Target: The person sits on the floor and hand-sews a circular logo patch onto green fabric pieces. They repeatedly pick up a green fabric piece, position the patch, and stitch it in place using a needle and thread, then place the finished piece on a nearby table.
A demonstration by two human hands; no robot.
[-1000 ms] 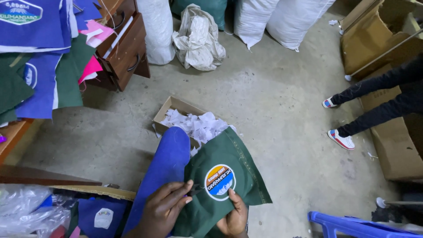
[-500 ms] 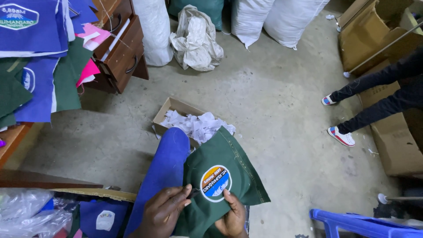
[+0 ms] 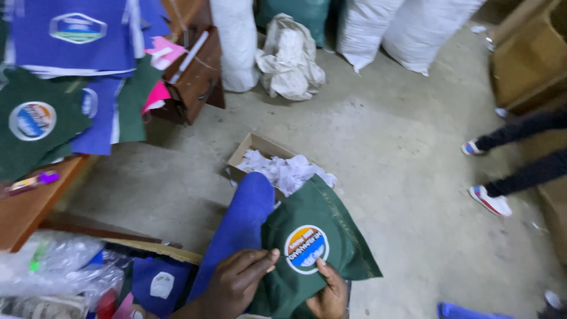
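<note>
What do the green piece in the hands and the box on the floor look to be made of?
The green piece looks like matte non-woven or felt-like fabric: it creases softly, with a stitched edge. The box looks like plain brown cardboard, with thin, dull walls.

1. The green fabric piece (image 3: 313,236) is dark green, soft and slightly creased, lying spread at a tilt across the person's lap near the bottom middle of the head view.
2. Its far corner points away from the person, over the edge of a cardboard box of white scraps.
3. A line of stitching runs along its right edge.
4. A round patch (image 3: 306,248) sits on its face, with a white rim and bands of orange, dark blue and light blue.
5. The patch lies flat on the cloth, turned sideways to the viewer.
6. Its left part rests against a blue fabric piece (image 3: 239,227), a plain elongated strip beside it.
</note>
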